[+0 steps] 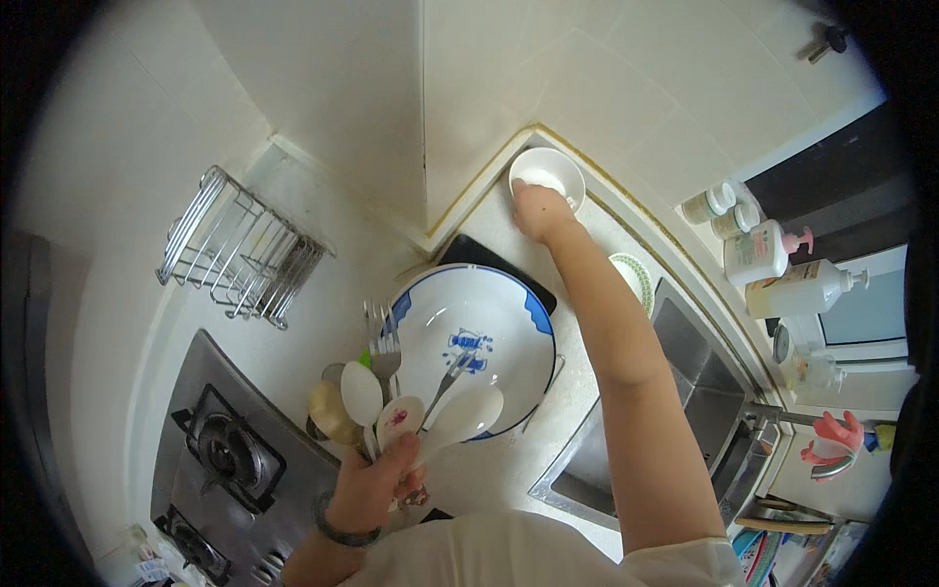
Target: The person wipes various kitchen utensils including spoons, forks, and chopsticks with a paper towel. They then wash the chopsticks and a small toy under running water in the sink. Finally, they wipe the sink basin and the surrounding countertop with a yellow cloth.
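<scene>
My left hand (381,477), low in the view, grips a bundle of cutlery. In it are metal forks (384,363), a white spoon (362,392), a white spoon with a red mark (400,418), a larger white spoon (466,416) and a gold-coloured rounded spoon (329,411). Below the bundle's heads, partly covered by them, lies a large white bowl (506,315) with a blue pattern and rim. My right hand (543,211) reaches to the counter corner and holds the near rim of a white bowl (561,165). Its fingers hide part of that rim.
A black flat object (480,253) lies partly under the large bowl. Near my right forearm are a green-patterned plate (634,279) and a steel sink (682,359). Pump bottles (755,253) line the sill. At left are a gas hob (235,455) and a wire rack (235,249).
</scene>
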Available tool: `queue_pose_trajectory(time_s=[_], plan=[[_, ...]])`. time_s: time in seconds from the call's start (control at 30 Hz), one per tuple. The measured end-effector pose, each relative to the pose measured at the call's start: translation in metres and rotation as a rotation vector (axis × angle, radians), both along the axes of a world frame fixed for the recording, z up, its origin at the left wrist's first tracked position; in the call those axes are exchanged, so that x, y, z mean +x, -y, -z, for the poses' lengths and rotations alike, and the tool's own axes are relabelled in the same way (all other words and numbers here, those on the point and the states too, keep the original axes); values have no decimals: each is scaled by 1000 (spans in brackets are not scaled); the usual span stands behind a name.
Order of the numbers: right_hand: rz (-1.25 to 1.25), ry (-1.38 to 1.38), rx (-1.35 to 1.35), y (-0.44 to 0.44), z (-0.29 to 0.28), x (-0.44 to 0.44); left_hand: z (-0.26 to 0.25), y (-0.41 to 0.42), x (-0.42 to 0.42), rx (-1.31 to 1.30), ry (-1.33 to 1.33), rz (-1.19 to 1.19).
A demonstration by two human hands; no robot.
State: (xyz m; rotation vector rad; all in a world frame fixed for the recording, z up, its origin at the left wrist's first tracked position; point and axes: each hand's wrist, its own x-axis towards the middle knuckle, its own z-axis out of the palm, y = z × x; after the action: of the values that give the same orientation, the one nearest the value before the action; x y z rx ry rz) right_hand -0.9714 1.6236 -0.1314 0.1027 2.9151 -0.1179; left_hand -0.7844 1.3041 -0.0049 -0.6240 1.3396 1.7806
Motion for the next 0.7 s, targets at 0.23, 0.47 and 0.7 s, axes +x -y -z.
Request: queue_pose_trajectory(time_s=[0.23,0.47,0.7], plan=[[-136,-126,42,-4,-16,8,-6,-2,1,37,-26,22],[-113,-479,-9,-1,-51,33,-9,-11,2,78,-132,63],[-71,-511,-1205,88,-173,159,-7,-26,2,218,-178,120]])
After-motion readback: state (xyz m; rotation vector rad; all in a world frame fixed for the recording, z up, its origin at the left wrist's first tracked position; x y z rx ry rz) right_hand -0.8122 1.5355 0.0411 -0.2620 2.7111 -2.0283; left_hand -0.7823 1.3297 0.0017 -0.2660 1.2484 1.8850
